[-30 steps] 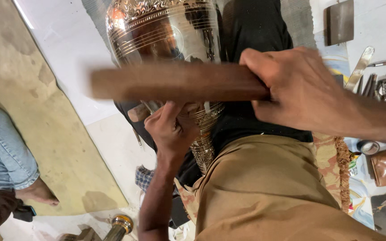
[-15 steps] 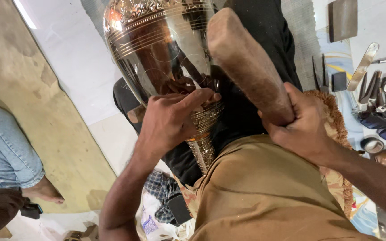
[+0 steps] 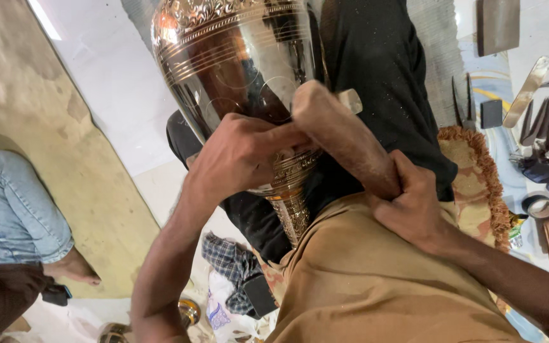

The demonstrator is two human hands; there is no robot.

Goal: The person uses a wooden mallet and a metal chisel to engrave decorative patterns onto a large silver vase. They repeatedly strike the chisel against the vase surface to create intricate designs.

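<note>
Far left of frame: a blue-denim knee [image 3: 7, 209] of a nearby person, on a tan mat [image 3: 52, 146]. Centre: large polished, engraved metal urn [image 3: 236, 70], lying tilted across the lap. Left hand [image 3: 243, 155] pressed flat on its lower belly, gripping nothing. Right of centre: right hand [image 3: 414, 203] clamped round a thick brown wooden mallet [image 3: 344, 136], head touching the urn. Probably heavy, stiff, slippery, easily dented; best steadied at the embossed neck [image 3: 293, 197]. Far right: scattered metal hand tools [image 3: 541, 127].
</note>
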